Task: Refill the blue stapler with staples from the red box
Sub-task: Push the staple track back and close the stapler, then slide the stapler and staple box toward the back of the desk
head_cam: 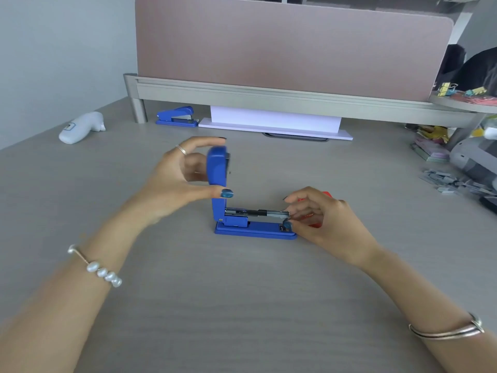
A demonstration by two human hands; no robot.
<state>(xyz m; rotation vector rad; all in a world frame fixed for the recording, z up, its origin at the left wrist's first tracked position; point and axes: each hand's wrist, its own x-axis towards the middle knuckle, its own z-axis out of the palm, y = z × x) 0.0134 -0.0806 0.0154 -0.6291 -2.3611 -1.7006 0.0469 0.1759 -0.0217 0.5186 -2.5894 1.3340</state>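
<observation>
The blue stapler [250,230] stands on the desk in the middle, its lid [217,170] swung upright and its metal staple channel [258,214] exposed. My left hand [177,181] grips the raised lid between thumb and fingers. At the channel's front end my right hand [320,219] pinches with thumb and fingers; whether staples are in it cannot be told. The red box [321,211] lies behind my right hand, mostly hidden by it.
A second blue stapler [177,117] sits at the back under the grey shelf [269,96]. A white object [80,127] lies at far left. Loose staple strips [451,181], papers and a grey device [473,157] crowd the right edge. A white stand [274,122] is behind.
</observation>
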